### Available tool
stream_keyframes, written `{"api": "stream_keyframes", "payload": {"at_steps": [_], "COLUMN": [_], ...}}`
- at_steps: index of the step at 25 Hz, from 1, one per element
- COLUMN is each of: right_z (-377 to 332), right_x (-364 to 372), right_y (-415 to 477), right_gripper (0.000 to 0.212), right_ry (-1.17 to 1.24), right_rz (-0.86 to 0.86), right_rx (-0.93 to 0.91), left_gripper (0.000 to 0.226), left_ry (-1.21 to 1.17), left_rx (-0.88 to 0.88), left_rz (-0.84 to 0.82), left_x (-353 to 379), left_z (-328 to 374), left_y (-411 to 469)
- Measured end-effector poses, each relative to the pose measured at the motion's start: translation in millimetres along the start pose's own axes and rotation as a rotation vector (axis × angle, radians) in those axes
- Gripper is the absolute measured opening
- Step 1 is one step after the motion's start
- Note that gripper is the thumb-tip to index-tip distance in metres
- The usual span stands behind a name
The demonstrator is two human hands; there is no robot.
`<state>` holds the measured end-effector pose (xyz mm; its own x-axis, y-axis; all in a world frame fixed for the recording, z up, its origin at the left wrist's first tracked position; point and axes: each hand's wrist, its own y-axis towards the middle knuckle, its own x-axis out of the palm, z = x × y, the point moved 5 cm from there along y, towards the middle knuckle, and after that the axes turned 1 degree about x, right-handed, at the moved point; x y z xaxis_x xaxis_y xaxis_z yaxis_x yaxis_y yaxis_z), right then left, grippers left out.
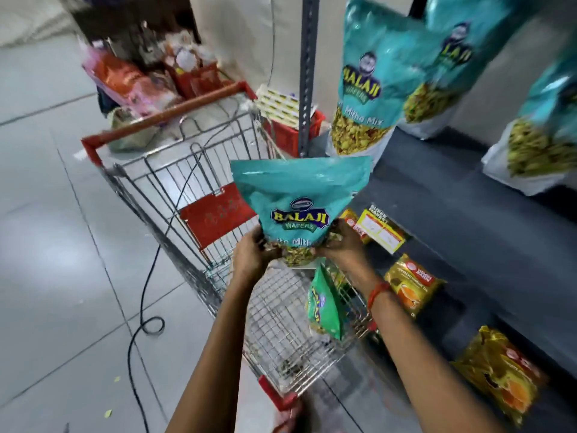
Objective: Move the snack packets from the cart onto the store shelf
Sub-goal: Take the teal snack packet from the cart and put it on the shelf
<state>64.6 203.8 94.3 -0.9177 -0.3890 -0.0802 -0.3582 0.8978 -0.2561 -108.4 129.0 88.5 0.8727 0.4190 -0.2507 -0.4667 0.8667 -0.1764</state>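
From the head camera, both hands hold one teal foil snack packet with a yellow-and-blue logo (pixel 298 210) upright above the wire shopping cart with red plastic trim (pixel 193 170). The left hand (pixel 251 257) pinches the packet's lower left corner and the right hand (pixel 342 245) its lower right corner, fingers closed on the crinkled base, so the whole body of the packet rises above and beyond the fingers. Its long axis runs nearly vertical, the sealed top edge up and tipped slightly toward the far side, the printed face turned to the camera. The dark grey store shelf (pixel 437 195) lies to the right and a little farther off, so the right hand is the nearer one to it. Three matching teal packets stand upright there; the nearest of them (pixel 365 89) is just beyond the held packet's top right corner, with bare shelf beside and in front of it. I judge the coming move to be a carry rightward and away, keeping the packet upright so its base lands flat. A green snack packet (pixel 324 307) leans on edge inside the cart's near right corner, not yet moved.
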Motion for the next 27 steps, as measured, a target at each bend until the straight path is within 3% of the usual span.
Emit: {"api": "stream_keyframes", "payload": {"at_steps": [5,8,13,22,27], "right_z": [-68,-80,-69,-67,-54], "right_x": [-90,-139,-212,-277,-274], "right_y": [-28,-35,-43,-16,-22], "right_gripper": [0.059,0.053,0.059,0.056,0.072], "right_ry": [-0.033,0.02,0.038,0.096,0.052], "right_rz": [0.276,0.385,0.642,0.785,0.793], "right_rx": [-0.176,-0.192,-0.14,-0.158,-0.051], "left_gripper": [0.053,0.053,0.049,0.058,0.063], "left_ry": [0.011,-0.052,0.073,0.144,0.229], "left_rx": [0.263,0.297,0.329,0.296,0.323], "left_rz": [-0.212,-0.365,-0.6,-0.737,-0.745], "left_x": [60,109,205,308,309], "left_z": [102,136,162,183,174], "left_y": [17,27,55,103,101]}}
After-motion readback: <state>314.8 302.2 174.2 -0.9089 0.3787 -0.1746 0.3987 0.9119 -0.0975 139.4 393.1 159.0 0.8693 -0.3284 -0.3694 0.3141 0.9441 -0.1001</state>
